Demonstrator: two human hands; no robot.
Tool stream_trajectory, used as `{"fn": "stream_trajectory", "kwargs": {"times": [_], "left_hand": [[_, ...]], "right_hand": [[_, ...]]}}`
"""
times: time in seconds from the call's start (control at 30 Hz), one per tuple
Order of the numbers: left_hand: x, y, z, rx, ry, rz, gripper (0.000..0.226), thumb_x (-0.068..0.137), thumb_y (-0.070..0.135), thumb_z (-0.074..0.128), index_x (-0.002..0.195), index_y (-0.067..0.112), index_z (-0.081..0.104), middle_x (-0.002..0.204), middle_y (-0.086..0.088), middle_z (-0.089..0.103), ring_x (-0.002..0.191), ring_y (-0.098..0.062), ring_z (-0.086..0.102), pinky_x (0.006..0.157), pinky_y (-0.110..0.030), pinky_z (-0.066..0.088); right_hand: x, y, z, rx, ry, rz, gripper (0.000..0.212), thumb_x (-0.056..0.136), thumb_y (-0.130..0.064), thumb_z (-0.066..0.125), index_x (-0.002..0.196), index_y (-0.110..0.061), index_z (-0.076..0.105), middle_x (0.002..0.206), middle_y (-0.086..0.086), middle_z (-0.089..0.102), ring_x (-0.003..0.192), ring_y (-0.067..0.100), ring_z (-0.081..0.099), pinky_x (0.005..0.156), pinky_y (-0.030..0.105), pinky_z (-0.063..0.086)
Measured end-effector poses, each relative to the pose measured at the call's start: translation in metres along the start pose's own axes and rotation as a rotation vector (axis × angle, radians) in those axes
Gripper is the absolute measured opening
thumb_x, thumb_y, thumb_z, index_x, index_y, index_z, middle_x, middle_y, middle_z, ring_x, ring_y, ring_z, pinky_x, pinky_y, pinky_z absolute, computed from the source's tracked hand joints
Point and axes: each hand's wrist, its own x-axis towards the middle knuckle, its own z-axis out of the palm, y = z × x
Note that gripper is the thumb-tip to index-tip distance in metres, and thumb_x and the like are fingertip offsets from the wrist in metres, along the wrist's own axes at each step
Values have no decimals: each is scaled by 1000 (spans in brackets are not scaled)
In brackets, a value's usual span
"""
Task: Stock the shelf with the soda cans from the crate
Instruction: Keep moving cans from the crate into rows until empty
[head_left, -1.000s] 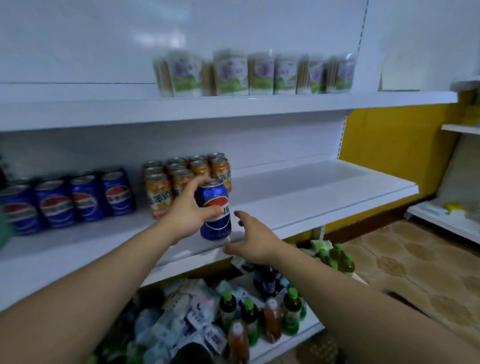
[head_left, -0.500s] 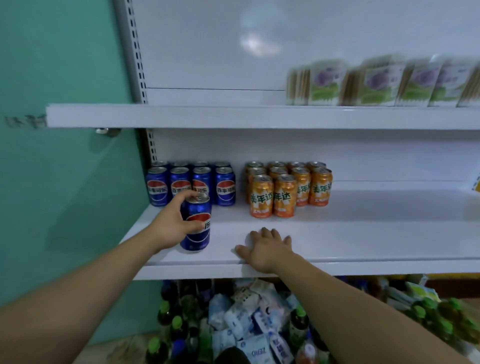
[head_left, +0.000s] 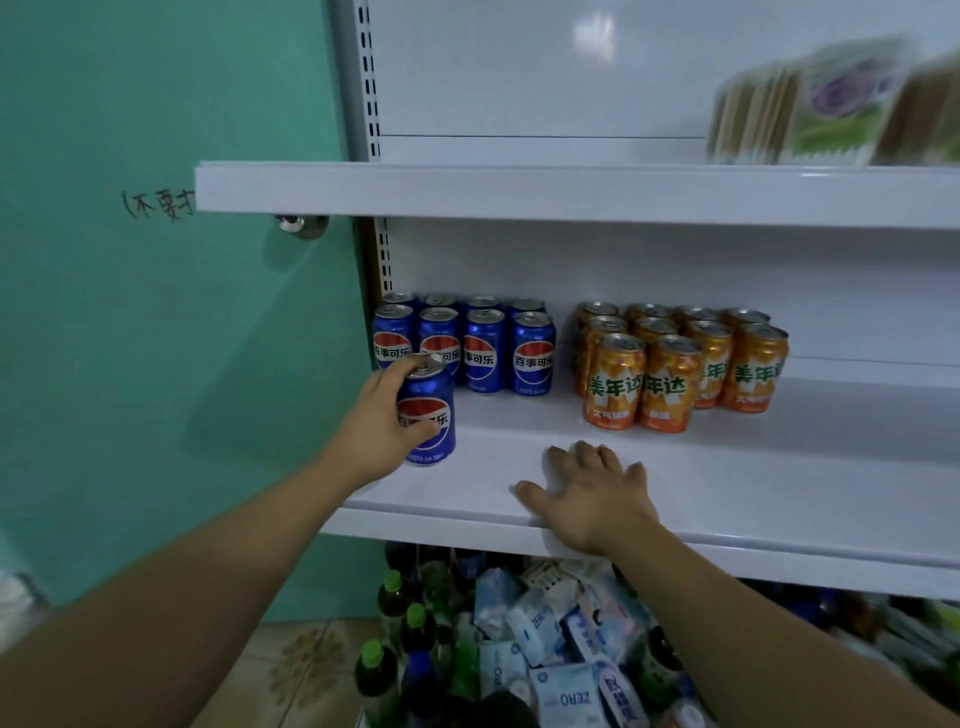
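Left hand (head_left: 379, 415): fingers are wrapping around a blue soda can (head_left: 432, 392), left of centre frame.
Blue soda can: is standing upright on the middle shelf (head_left: 753, 478), just in front of the blue can rows (head_left: 511, 353) (orange cans (head_left: 675, 369) are sitting to their right).
Right hand (head_left: 592, 493): is lying flat on the shelf's front edge, fingers released.

Glossy metal blue can (head_left: 427, 413) on smooth, matt white shelf (head_left: 727, 483).

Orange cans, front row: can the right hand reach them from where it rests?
Probably yes. The right hand lies flat on the shelf just in front of the orange cans, with only bare shelf between; the left hand, gripping a blue can, is off to the side.
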Motion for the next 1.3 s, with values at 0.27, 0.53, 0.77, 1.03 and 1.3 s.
{"fn": "stream_trajectory", "kwargs": {"times": [0.27,0.53,0.77,1.03,1.3], "left_hand": [[35,-21,-15,102,136,-86,69,82,-3,66,140,23,38,132,-17,42,105,-25,49,96,-35,42],[64,-40,-9,71,188,-126,75,83,-7,62,146,21,31,141,-15,38,119,-32,50,92,-34,44],[85,-52,-6,62,185,-147,79,85,-4,63,150,19,23,149,-10,34,129,-28,43,94,-28,37],[95,-55,-7,17,135,-166,86,80,-4,68,149,25,25,147,-6,38,128,-24,46,98,-34,41],[57,-25,-14,78,127,-166,92,79,4,72,152,22,18,148,-11,32,126,-30,46,101,-37,41]], "right_hand": [[0,1,1,29,-5,19,80,85,-77,20,150,-31,21,160,2,15,145,25,12,114,56,12],[-3,-1,-2,34,-9,18,78,87,-76,20,151,-32,18,161,2,12,147,24,8,116,55,10],[-5,-3,-5,45,-15,21,76,89,-74,21,151,-32,18,160,0,12,146,23,9,116,53,8],[-7,-4,-6,50,-10,29,75,89,-74,22,151,-31,19,160,0,14,146,23,9,116,53,9],[-8,0,-6,76,-9,2,76,89,-74,25,151,-31,25,161,2,16,147,22,12,117,53,9]]}}
